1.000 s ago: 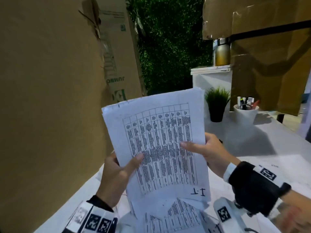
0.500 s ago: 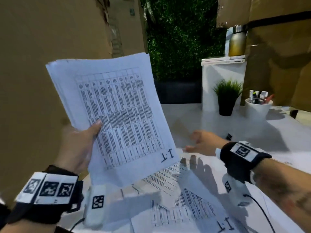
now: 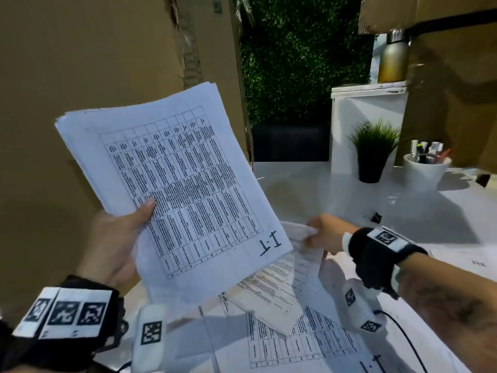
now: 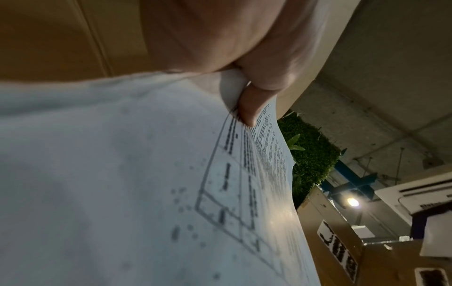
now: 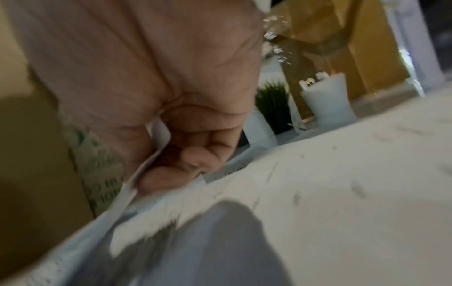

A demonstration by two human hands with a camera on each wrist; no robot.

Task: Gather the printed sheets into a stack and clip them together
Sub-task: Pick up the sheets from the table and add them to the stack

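Overhead, stack; sheet pinched below.

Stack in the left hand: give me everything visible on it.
The stack is a sheaf of white paper sheets, edges slightly fanned at the upper left. The top sheet carries a dense printed table with handwritten "1-1" in one corner. It is held tilted in the air above loose sheets on the table. The left hand pinches its left edge, thumb on the printed face, fingers behind.
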